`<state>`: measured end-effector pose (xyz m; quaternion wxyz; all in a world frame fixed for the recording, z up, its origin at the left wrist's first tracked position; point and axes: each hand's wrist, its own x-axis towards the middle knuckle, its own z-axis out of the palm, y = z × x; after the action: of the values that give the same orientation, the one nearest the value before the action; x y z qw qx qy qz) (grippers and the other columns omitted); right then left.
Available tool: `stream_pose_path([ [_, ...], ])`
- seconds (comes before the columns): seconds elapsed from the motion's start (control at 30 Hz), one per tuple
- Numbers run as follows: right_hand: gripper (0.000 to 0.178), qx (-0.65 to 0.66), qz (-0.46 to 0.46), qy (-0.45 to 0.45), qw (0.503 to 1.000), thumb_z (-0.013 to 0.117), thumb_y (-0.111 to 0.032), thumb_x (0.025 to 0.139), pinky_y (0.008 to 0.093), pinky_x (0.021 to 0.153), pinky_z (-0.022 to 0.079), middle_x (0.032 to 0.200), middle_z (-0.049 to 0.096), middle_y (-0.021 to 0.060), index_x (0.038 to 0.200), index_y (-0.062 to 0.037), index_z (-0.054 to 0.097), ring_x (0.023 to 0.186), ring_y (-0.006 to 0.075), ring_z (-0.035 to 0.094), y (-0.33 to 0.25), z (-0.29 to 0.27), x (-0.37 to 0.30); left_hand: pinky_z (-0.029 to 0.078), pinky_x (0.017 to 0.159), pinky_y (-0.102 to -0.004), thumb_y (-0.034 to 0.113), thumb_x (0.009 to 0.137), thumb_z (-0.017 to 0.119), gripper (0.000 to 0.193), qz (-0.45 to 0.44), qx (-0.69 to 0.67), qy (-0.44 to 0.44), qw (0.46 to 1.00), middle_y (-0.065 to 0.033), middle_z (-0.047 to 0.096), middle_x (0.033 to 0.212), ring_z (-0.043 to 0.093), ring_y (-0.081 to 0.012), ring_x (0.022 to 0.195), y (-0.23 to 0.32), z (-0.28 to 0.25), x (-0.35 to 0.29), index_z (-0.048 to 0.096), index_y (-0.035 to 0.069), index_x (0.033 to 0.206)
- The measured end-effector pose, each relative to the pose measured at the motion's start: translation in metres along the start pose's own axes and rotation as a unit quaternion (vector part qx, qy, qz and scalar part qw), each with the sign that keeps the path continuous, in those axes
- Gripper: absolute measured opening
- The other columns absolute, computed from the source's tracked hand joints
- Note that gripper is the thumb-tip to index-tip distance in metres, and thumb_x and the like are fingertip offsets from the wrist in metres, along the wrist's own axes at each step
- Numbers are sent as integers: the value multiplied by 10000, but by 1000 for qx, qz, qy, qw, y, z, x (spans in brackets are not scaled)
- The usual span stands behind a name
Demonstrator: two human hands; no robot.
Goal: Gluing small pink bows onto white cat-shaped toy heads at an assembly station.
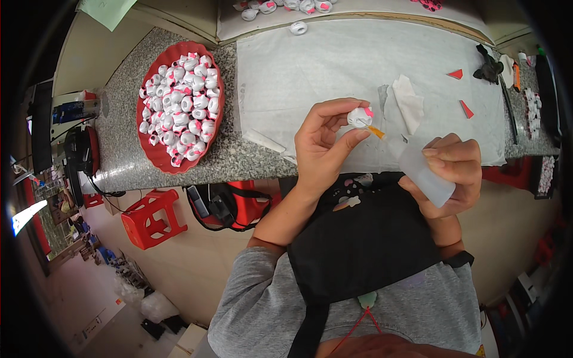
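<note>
The right hand (pixel 458 168) is gripping a squeeze bottle (pixel 425 178), its amber nozzle (pixel 376 132) slanting leftward to a white-and-pink figurine (pixel 359 117) (the left hand (pixel 322 136) is pinching it).

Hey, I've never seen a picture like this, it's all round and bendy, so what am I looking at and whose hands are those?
There's no robot here: these are one person's bare hands. The single picture comes from a wide fisheye camera worn on their head, looking down, so straight edges bend toward the rim.

The left hand pinches a small white piece with pink details between thumb and fingers. The right hand holds a translucent squeeze bottle, its amber nozzle pointed at that piece.

Below them is a white sheet on a speckled stone counter. On the sheet lie a crumpled white tissue and two red wedge-shaped pieces. To the left, a red scalloped plate is heaped with similar white-and-pink pieces.
</note>
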<state>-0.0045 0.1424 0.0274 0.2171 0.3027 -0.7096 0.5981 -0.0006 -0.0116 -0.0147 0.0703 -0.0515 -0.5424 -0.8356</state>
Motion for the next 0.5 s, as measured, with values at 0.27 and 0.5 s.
stream_pose_path([
  [0.27, 453, 12, -17, -7, 1000, 761, -13, 424, 239, 442, 378, 738, 472, 94, 799, -27, 508, 547, 151, 476, 1, 1, 1, 393, 773, -253, -78, 677, 540, 324, 19, 65, 3, 998, -176, 479, 1001, 482, -174, 900, 0, -3, 0, 421, -19, 972],
  [0.5, 349, -9, 40, -6, 999, 707, -42, 530, 243, 535, 372, 764, 449, 76, 787, -53, 472, 581, 134, 433, -3, 1, 2, 394, 776, -255, -86, 675, 533, 335, 10, 36, -9, 999, -175, 476, 1009, 483, -177, 906, 3, -3, 3, 418, -14, 981],
])
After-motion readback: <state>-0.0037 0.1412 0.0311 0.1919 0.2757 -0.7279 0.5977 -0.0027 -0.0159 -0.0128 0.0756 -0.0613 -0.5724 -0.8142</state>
